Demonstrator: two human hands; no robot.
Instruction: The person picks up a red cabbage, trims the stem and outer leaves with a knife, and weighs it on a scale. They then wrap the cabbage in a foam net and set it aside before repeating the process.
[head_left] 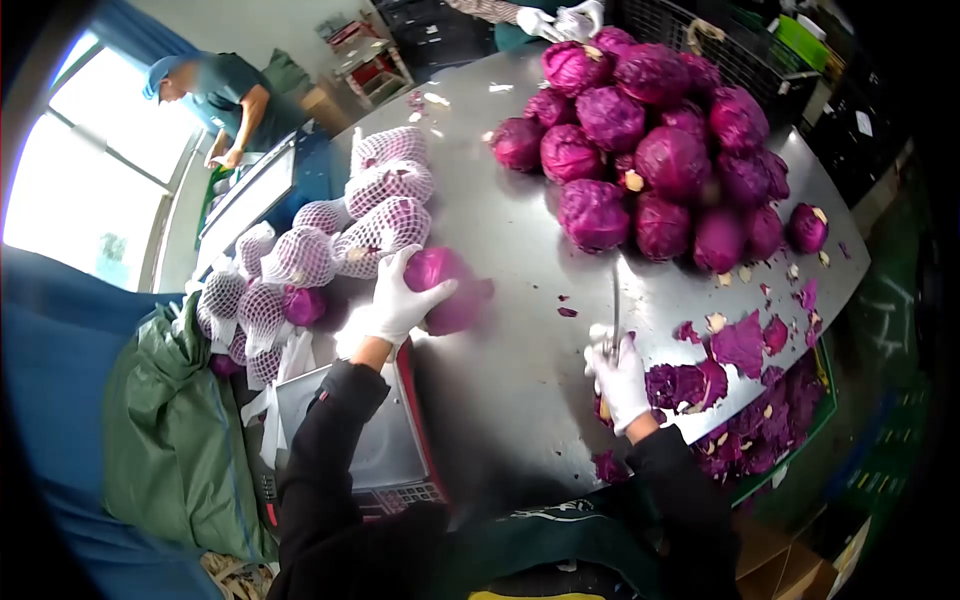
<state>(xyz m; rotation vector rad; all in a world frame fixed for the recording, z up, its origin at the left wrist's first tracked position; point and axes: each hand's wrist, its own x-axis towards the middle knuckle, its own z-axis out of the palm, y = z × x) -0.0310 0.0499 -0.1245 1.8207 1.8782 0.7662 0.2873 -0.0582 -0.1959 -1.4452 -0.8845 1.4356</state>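
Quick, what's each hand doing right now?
Left hand: gripping a cabbage.
Right hand: closed on a knife, blade pointing away from the person.

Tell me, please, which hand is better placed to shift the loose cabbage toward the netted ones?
Probably the left hand: it holds the cabbage, beside the netted cabbages; the right hand grips a knife.
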